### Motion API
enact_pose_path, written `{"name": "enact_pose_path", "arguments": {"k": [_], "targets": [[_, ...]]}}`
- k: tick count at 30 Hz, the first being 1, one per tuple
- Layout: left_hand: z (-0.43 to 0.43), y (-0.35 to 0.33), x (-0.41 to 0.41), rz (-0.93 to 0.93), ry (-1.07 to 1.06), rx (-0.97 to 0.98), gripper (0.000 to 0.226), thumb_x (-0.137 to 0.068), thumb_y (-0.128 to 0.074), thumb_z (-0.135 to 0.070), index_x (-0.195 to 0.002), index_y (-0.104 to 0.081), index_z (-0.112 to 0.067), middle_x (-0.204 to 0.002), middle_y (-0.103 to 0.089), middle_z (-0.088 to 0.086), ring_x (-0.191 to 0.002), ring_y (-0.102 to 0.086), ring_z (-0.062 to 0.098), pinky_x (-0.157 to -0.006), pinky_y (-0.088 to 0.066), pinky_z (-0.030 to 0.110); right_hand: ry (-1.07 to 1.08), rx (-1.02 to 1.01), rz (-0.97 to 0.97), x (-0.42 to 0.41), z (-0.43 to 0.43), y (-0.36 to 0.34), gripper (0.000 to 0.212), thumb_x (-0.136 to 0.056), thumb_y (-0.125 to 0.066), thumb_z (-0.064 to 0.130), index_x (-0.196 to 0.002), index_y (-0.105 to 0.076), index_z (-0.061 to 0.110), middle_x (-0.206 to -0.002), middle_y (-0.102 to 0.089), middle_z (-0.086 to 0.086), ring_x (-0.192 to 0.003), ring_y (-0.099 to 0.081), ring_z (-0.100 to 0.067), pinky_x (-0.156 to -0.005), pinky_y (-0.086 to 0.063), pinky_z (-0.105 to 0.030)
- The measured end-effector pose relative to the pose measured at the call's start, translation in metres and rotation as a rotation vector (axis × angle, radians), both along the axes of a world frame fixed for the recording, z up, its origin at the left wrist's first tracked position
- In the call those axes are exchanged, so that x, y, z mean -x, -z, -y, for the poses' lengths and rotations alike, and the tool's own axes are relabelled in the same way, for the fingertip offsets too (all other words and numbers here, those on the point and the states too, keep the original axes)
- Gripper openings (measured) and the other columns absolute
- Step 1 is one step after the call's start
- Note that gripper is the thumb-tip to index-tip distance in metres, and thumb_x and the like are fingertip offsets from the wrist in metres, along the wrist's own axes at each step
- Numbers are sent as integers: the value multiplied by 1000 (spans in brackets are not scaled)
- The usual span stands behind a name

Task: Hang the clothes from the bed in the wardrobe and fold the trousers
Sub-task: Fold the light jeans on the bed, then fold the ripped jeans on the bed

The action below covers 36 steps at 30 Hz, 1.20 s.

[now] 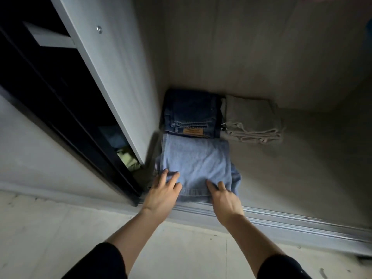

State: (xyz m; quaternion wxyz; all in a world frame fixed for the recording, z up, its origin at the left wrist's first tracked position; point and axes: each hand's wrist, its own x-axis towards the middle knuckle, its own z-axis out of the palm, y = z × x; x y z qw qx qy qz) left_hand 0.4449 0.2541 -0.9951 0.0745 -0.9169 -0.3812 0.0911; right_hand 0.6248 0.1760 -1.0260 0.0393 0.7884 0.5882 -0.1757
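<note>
While both hands rest on the near edge of the folded light-blue jeans [195, 160], the left hand [163, 191] spreads straight fingers on the cloth. The right hand [223, 197] shows thumb and forefinger straight, the rest hidden. On the wardrobe floor [281, 170], dark jeans [191, 111] touch them at 12 o'clock, with beige trousers [251, 115] at 1 o'clock.

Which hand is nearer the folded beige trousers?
Right. The right hand is on the light blue jeans, in front of the beige trousers; the left hand is farther left.
</note>
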Motion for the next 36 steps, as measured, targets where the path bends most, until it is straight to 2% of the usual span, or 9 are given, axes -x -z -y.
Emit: {"name": "enact_pose_path", "arguments": {"k": [3,5,8,10,13,18,23,29,36], "targets": [[-8,8,0,-14,-27,-3,35,-80,-65,-25,-115,-61,-17,-150,-38,0,-137,-37,35,-106,-39,48,37,2,-62,-1,-11,4,68,-95,-44,6,-152,-16,31,-141,-33,-8,-111,-56,-33,-81,-50,-38],[-18,13,1,-23,-55,-69,35,-90,-55,-21,-124,-57,-17,-155,-32,-1,-141,-30,34,-108,-36,50,33,21,-98,2,-20,8,71,-95,-47,9,-153,-13,32,-143,-29,-7,-114,-53,-34,-83,-49,-37],[-29,26,-3,-120,-130,114,44,-99,-30,-10,-144,-28,-11,-162,5,2,-147,5,36,-116,-17,51,-1,74,-133,4,-31,13,74,-97,-46,11,-154,-3,31,-149,-20,-6,-124,-45,-35,-93,-46,-38],[-29,25,-9,-148,-179,183,50,-98,-36,-12,-146,-25,-10,-161,9,0,-147,9,36,-116,-19,48,-16,101,-172,2,-34,12,71,-99,-45,17,-154,-2,30,-149,-17,-8,-125,-44,-37,-98,-44,-40],[-24,5,-13,-159,-239,333,58,-93,-49,-29,-145,-31,-10,-161,3,-2,-147,2,31,-115,-20,47,13,86,-304,1,-20,-9,59,-99,-43,26,-153,-18,26,-147,-28,-10,-126,-44,-36,-103,-41,-38],[23,-70,-20,-25,-279,532,45,-93,-49,-35,-133,-48,-15,-147,-36,2,-131,-40,24,-106,-33,35,86,88,-382,-1,54,-96,51,-94,-48,21,-145,-37,22,-148,-39,-3,-130,-45,-26,-104,-40,-34],[83,-197,-45,105,-165,654,42,-94,-47,-33,-131,-54,-14,-154,-30,0,-137,-35,19,-109,-31,32,303,44,-371,-12,120,-235,42,-93,-48,21,-135,-51,15,-139,-50,-6,-125,-50,-25,-102,-42,-33],[158,-387,-72,205,66,659,33,-93,-48,-29,-121,-61,-16,-138,-48,0,-126,-45,19,-98,-37,28,530,-40,-352,2,211,-424,43,-93,-51,27,-135,-50,18,-138,-49,-3,-122,-52,-25,-95,-43,-32],[279,-512,-92,72,376,670,30,-93,-46,-28,-118,-60,-20,-132,-52,-2,-121,-48,21,-97,-40,30,802,-70,-304,20,347,-557,50,-91,-54,32,-138,-45,16,-133,-50,-6,-120,-52,-28,-95,-45,-33]]}}
